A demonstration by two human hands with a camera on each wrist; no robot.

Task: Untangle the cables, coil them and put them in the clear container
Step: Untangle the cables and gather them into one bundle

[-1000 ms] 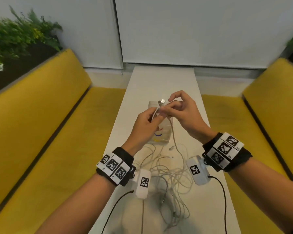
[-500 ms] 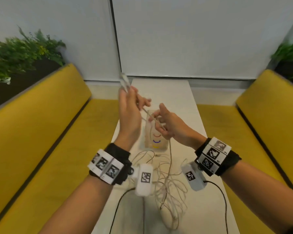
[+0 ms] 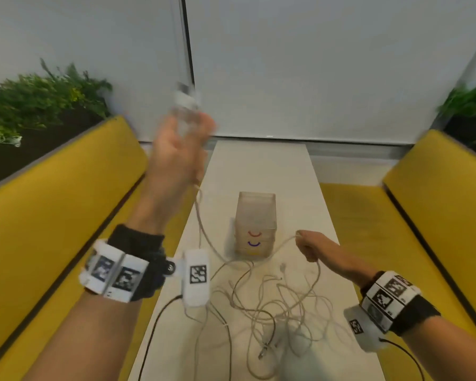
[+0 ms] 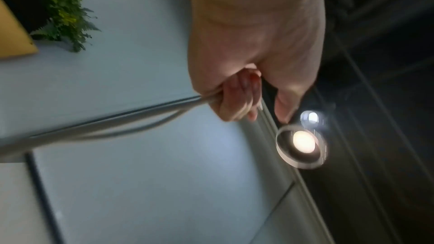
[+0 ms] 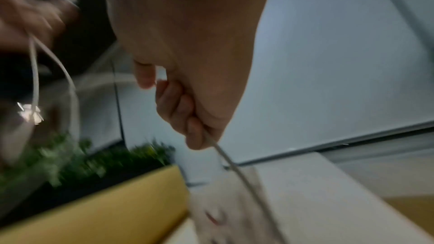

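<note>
My left hand (image 3: pixel 182 138) is raised high over the table's left side and grips the plug end of a white cable (image 3: pixel 204 232); its fingers (image 4: pixel 237 99) curl round the cable (image 4: pixel 117 123). The cable sags down past the clear container (image 3: pixel 256 221), which has coloured arcs on its front, and rises to my right hand (image 3: pixel 307 244), low and to the container's right. The right hand's fingers (image 5: pixel 178 107) are curled round that cable (image 5: pixel 237 170). A tangle of white cables (image 3: pixel 272 306) lies on the white table (image 3: pixel 259 166) in front of me.
Yellow benches (image 3: pixel 52 204) run along both sides of the narrow table. Plants (image 3: pixel 39 94) stand behind the left bench and at the far right. A loose connector (image 3: pixel 261 353) lies in the tangle near the table's front.
My left hand has gone up and left with the plug end, drawing the cable out. My right hand has dropped lower and to the right along the cable. The container is now uncovered.
</note>
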